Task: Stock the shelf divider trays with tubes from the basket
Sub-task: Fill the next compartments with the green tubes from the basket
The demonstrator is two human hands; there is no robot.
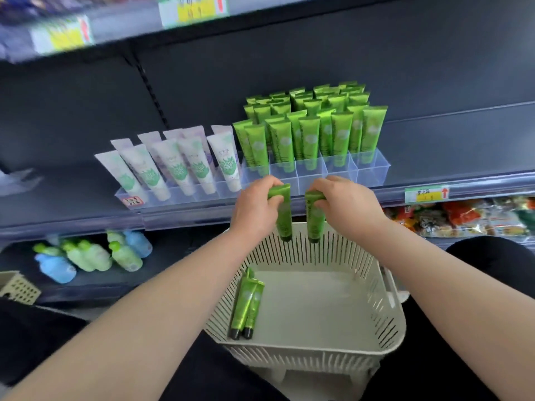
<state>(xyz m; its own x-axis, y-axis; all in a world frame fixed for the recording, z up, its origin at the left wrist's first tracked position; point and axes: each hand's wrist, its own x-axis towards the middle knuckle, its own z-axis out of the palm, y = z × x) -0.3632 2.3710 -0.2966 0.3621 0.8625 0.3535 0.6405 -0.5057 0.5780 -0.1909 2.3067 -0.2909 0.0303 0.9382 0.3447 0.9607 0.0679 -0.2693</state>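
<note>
Two hands hung above the far rim of one pale slotted basket (388,322), each clamped on a single green tube. The left hand (254,208) curled its fingers round the left tube (282,215), and the right hand (347,204) gripped the right tube (315,221); both tubes pointed dark cap down, just apart. Inside the basket, at its nine o'clock wall, two spare tubes (246,302) lay side by side, touching, caps toward the person. At twelve o'clock on the shelf, one clear divider tray (370,172) held upright green tubes (307,131), too crowded to count. At ten o'clock, white tubes (179,160) leaned in a second tray, five in front and more behind.
</note>
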